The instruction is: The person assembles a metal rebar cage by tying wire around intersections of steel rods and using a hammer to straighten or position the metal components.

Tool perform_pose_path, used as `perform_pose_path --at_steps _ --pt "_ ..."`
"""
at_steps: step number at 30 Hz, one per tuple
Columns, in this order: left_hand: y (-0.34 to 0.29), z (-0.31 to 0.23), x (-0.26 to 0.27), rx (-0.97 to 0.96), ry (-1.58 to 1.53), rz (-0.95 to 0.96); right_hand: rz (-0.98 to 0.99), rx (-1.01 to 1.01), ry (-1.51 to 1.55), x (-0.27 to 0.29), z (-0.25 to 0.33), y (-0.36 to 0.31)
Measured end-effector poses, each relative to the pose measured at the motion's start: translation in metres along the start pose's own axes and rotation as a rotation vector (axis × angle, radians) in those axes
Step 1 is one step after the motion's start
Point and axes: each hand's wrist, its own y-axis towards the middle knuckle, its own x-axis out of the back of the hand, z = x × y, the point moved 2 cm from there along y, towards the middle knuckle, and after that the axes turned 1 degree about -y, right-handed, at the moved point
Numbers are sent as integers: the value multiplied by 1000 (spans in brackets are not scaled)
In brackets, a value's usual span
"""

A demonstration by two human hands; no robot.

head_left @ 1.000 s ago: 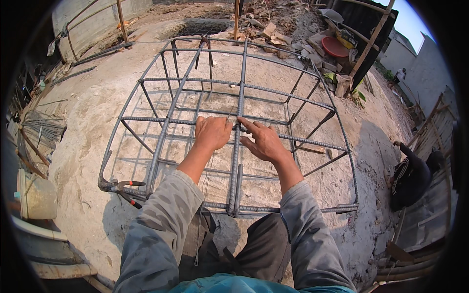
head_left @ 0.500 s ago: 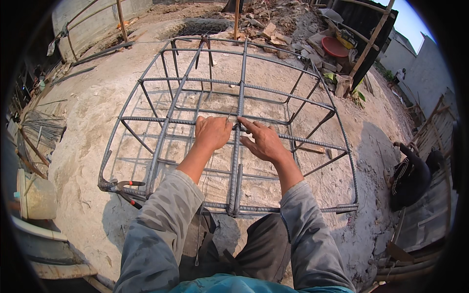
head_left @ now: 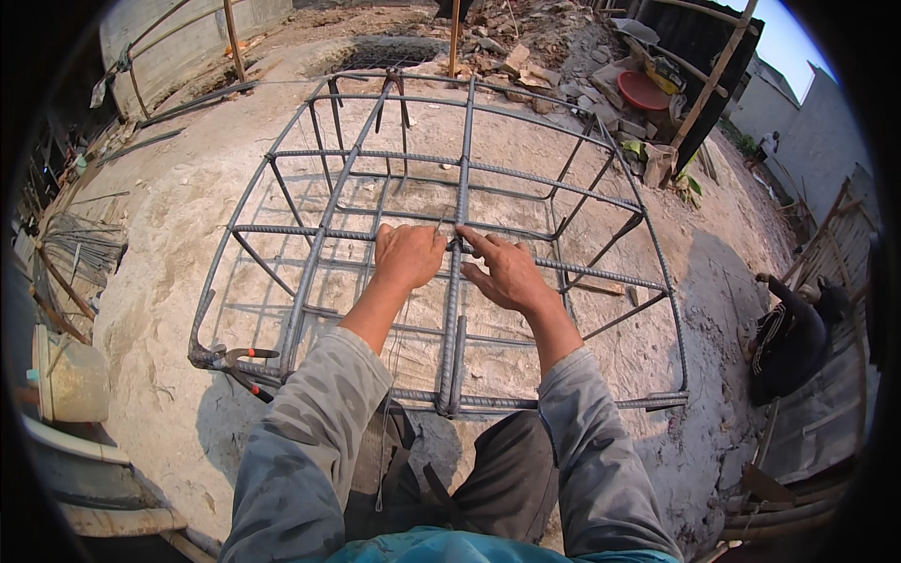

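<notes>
A cage of ribbed steel reinforcing bars (head_left: 464, 169) stands in front of me on the dusty ground. At a crossing near its middle, my left hand (head_left: 409, 255) is closed on a thin tie wire (head_left: 387, 413), which trails down past my knees. A short wire end sticks up by its fingers. My right hand (head_left: 507, 270) is on the other side of the crossing, its index fingertip touching the lengthwise bar. Its thumb is apart from that finger, below the crossing. Pincers (head_left: 251, 366) with red-tipped handles hang at the cage's near left corner.
A pale bucket (head_left: 73, 375) stands at the left, below a bundle of thin rods (head_left: 84, 246). Rubble (head_left: 526, 66) and a red basin (head_left: 644, 90) lie at the back. Another person (head_left: 793, 328) in dark clothes crouches at the right.
My hands and the cage hold the same positions. The crouching person at the right has shifted slightly.
</notes>
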Motion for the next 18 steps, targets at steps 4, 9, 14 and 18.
perform_pose_path --at_steps 4,9,14,18 --pt "1 0 -1 0 -12 -4 -1 -5 8 -1 -1 0" --pt "0 2 -2 -10 -26 -38 19 -9 59 2 2 0" --pt "0 0 -1 -10 -16 -39 -6 2 7 -1 -1 0" --pt "-1 0 -1 -11 -21 -46 1 -4 1 -1 -1 0"
